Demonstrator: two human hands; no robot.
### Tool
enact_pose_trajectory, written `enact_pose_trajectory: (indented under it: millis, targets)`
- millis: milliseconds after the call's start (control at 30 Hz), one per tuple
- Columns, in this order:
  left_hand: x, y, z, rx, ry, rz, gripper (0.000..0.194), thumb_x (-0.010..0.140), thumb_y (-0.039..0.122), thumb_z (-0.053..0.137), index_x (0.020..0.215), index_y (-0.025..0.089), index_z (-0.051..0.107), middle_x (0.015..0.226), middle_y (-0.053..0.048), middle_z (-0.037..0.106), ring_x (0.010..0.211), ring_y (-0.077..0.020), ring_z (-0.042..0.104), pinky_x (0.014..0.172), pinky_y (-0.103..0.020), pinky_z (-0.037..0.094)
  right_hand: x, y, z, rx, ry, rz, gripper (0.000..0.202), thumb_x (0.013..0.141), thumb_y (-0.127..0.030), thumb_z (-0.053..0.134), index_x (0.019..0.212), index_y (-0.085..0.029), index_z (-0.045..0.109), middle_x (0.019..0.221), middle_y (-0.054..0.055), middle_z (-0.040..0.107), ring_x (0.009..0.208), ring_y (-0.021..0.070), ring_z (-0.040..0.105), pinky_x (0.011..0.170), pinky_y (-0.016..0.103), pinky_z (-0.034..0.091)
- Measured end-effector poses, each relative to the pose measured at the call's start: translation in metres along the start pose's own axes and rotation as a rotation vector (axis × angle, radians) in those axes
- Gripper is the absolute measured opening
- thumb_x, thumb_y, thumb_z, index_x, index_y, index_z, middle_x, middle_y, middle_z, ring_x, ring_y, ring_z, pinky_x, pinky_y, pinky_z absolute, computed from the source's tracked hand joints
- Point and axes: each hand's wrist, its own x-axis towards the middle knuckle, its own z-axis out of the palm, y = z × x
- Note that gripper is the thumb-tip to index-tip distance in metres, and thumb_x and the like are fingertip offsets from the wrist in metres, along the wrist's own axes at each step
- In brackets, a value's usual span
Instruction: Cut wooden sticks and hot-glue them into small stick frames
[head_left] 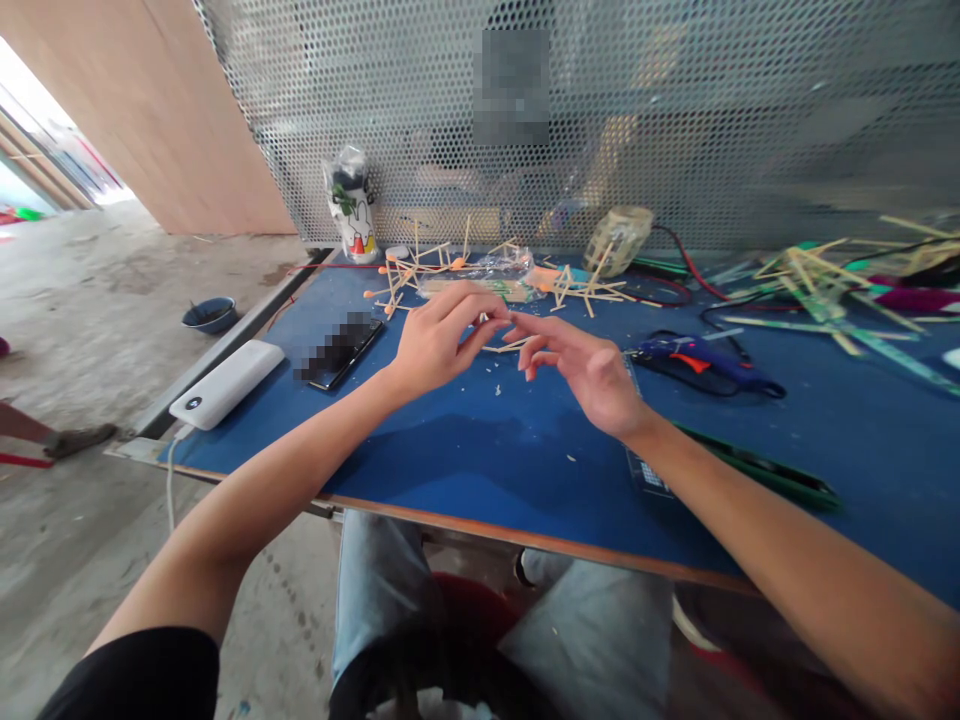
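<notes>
Above the middle of the blue tabletop, my left hand has its thumb and fingertips pressed together; whatever lies between them is too small to make out. My right hand is beside it, fingers spread and slightly curled, one fingertip close to the left fingertips. Small pale scraps are scattered on the table below. Behind my hands lie thin wooden sticks joined with orange blobs, a clear plastic bag and another stick cluster.
A white power bank and a phone are at the left. A cup and jar stand by the metal mesh. A blue glue gun, green tool and more sticks lie at the right.
</notes>
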Motion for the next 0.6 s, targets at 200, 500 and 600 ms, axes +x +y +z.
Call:
enact_pose_trajectory:
  millis: [200,500,600]
  targets:
    - [0.0006,0.0005,0.0009,-0.003,0.006,0.062,0.009,0.108,0.023,0.066,0.115,0.022,0.071,0.104,-0.004,0.079,0.095,-0.0143,0.075,0.083,-0.029,0.062,-0.002,0.0019,0.0024,-0.003,-0.02,-0.062,0.07,0.1,-0.082,0.056,0.152,-0.038,0.069,0.143,0.011,0.071,0.093,0.0216,0.068,0.072,0.039,0.061]
    - [-0.0008,-0.0074,0.0016,0.025,-0.074,0.059,0.012,0.11,0.028,0.062,0.112,0.024,0.073,0.103,-0.004,0.079,0.099,-0.0173,0.075,0.088,-0.034,0.061,-0.0043,0.0032,-0.0006,-0.097,-0.058,-0.085,0.068,0.103,-0.079,0.053,0.156,-0.038,0.066,0.142,0.013,0.071,0.095,0.022,0.069,0.072,0.039,0.063]
    - [-0.0012,-0.0076,-0.0004,0.011,-0.208,0.013,0.019,0.113,0.03,0.054,0.114,0.022,0.072,0.106,-0.007,0.079,0.099,-0.018,0.075,0.085,-0.032,0.059,-0.0034,0.0022,-0.0017,-0.172,-0.093,-0.104,0.069,0.104,-0.077,0.054,0.158,-0.036,0.064,0.14,0.014,0.072,0.093,0.0207,0.069,0.073,0.038,0.063]
